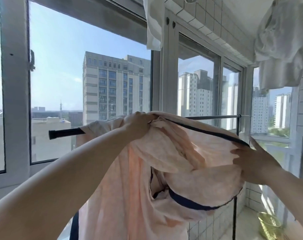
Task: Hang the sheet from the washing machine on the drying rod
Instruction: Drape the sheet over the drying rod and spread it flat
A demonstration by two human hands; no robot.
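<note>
Sheet: the pale pink sheet (164, 170) with a dark blue trim is draped over the drying rod (65, 132), bunched in a thick fold near the rod's middle, with one long panel hanging straight down below it.

Left hand: the left hand (140, 123) is clenched on a gathered wad of the sheet right at the top of the rod.

Right hand: the right hand (251, 161) pinches the trimmed edge, held out to the right of the rod's middle and a little below it (thumb on top; the fingers underneath I can't quite make out).

Risk, sliding off: most of the cloth looks to hang on the near side of the rod, so if either hand lets go too soon I'd expect the wet weight to drag the whole sheet back down.

Risk, bunching: left folded on itself as it is, it would likely dry badly; pulling the edge out sideways along the rod is what should fix that.

Risk, rod: the rod's left end stands free, and a hard tug might shift or tip the stand.

Above the rod: white laundry (282, 45) hangs high to the right and another white piece (154, 23) hangs above the middle; neither touches the sheet.

Behind the rod: tall windows (60, 75) run close behind, leaving little room to reach round.

Below the rod, right: a yellowish basket (270, 226) sits on the floor near the stand's upright, where a trailing corner could land.
</note>
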